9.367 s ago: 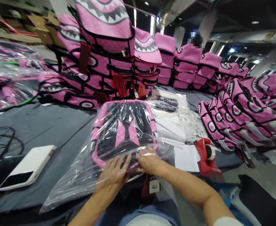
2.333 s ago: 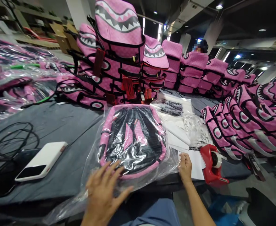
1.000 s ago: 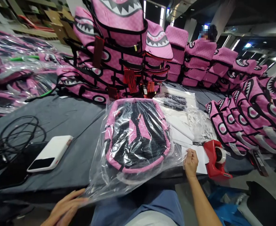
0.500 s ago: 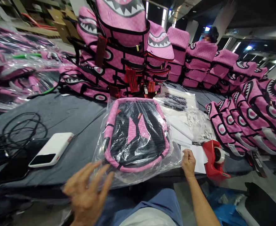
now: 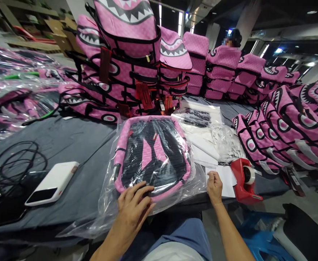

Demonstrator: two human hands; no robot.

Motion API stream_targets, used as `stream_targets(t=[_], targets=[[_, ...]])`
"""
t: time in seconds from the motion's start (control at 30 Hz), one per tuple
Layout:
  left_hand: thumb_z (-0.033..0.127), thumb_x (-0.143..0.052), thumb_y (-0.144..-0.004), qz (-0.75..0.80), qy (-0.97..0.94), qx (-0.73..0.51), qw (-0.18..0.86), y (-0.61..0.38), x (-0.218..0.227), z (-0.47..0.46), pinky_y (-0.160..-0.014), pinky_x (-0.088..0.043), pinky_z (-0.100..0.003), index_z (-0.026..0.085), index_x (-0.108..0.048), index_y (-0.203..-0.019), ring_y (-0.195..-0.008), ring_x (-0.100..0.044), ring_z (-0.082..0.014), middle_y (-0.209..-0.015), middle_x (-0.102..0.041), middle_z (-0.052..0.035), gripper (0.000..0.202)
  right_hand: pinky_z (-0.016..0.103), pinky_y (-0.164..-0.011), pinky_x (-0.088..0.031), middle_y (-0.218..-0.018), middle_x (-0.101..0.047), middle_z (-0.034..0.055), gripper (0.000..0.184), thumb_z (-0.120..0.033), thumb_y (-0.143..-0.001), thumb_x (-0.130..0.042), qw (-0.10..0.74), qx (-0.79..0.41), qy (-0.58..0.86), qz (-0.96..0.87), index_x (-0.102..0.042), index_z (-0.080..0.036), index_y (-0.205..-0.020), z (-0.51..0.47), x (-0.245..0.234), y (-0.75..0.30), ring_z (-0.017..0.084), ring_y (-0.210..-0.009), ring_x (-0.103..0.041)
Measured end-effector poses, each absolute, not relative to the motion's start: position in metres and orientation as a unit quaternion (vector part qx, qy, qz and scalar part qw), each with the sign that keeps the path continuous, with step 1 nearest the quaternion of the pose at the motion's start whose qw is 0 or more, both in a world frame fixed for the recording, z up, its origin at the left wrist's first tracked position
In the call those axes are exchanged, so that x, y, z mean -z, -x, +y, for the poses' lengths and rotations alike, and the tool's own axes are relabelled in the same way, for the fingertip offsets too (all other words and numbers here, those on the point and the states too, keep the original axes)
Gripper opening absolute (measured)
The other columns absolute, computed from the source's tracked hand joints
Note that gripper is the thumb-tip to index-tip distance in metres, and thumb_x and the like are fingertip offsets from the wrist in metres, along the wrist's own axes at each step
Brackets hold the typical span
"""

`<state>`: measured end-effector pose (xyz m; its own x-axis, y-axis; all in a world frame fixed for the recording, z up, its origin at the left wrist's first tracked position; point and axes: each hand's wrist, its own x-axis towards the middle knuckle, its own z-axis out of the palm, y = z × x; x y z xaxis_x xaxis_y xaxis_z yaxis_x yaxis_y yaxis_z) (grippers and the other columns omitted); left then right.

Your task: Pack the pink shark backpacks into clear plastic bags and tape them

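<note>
A pink and black backpack (image 5: 152,159) lies flat inside a clear plastic bag (image 5: 107,203) at the table's front edge. Its ribbed black side faces up, with two pink angular patches in the middle. My left hand (image 5: 134,204) rests with fingers stretched over the near edge of the wrapped backpack. At the right, my closed right hand (image 5: 214,187) grips the plastic bag's near right edge, beside white paper sheets (image 5: 226,179). A red tape dispenser (image 5: 242,181) stands just right of the sheets.
Pink shark-mouth backpacks (image 5: 134,43) are stacked at the back, and others (image 5: 278,127) lean at the right. Plastic-wrapped bags (image 5: 15,87) pile up at the left. A white power bank (image 5: 53,183) lies near black cables (image 5: 17,159). A person (image 5: 232,38) is behind the far stacks.
My left hand has moved right and forward from the bag's left corner onto the backpack's near edge. The plastic's left side is spread further out. My right hand keeps its grip.
</note>
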<state>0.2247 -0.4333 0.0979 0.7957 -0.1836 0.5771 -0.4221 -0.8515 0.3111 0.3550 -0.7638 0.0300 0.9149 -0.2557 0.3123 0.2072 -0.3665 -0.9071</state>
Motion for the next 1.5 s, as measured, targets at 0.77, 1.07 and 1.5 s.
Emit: stream_targets(t=[0.77, 1.07, 1.5], targets=[[0.051, -0.039, -0.094, -0.004, -0.923, -0.088, 0.374, -0.261, -0.114, -0.443, -0.072, -0.039, -0.039, 0.025, -0.047, -0.066, -0.067, -0.057, -0.0221, -0.066, -0.059, 0.0009, 0.039, 0.026, -0.047, -0.038, -0.048, -0.046, -0.0057, 0.06, -0.08, -0.083, -0.052, 0.507, 0.094, 0.856, 0.035, -0.061, -0.021, -0.076, -0.765, -0.068, -0.352, 0.014, -0.044, -0.045], [0.05, -0.039, -0.093, -0.016, -0.922, -0.084, 0.377, -0.262, -0.111, -0.444, -0.074, -0.037, -0.039, 0.025, -0.051, -0.068, -0.07, -0.059, -0.023, -0.067, -0.061, 0.0005, 0.037, 0.039, -0.073, -0.05, -0.082, -0.072, 0.012, 0.062, -0.079, -0.068, -0.066, 0.316, 0.313, 0.866, 0.23, -0.074, -0.019, -0.082, -0.922, -0.125, -0.275, 0.025, -0.074, -0.063], [0.053, -0.039, -0.092, -0.011, -0.921, -0.055, 0.386, -0.263, -0.119, -0.443, -0.076, -0.039, -0.041, 0.026, -0.049, -0.066, -0.073, -0.061, -0.0245, -0.068, -0.064, -0.0008, 0.038, 0.032, -0.052, -0.042, -0.063, -0.07, 0.0095, 0.065, -0.074, -0.037, -0.082, 0.488, 0.274, 0.767, 0.314, -0.074, -0.016, -0.065, -0.932, -0.108, -0.299, 0.022, -0.061, -0.057]])
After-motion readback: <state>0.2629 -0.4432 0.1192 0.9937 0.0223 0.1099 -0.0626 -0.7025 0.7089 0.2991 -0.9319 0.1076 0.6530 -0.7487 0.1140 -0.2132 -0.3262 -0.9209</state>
